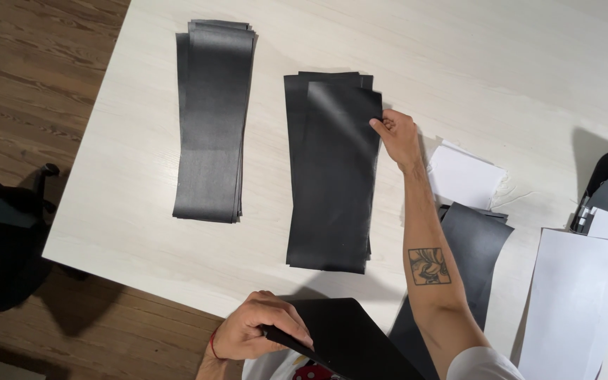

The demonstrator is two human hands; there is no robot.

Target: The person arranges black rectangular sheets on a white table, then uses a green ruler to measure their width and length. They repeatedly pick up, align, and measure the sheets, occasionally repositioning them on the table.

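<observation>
Left stack of dark sheets point(212, 119) untouched on white bench point(494, 63), long axis running away from body. Left hand point(258, 334) at near edge, closed on folded black sheet point(346, 338). Right hand point(397, 135) pinching far-right corner of top sheet point(336, 176) on middle stack, same long axis, sheet lying left of hand.

**Bright, even light with a sheen on the black sheets**

I see the table point(515, 63) brightly lit from above and ahead. The sheet point(336, 176) under my right hand point(397, 137) shows a pale glare near its top; the far stack point(212, 119) shines grey. My arm throws a soft shadow rightward. The floor point(29, 84) is dimmer. Focus is sharp; the table edges bow slightly.
</observation>
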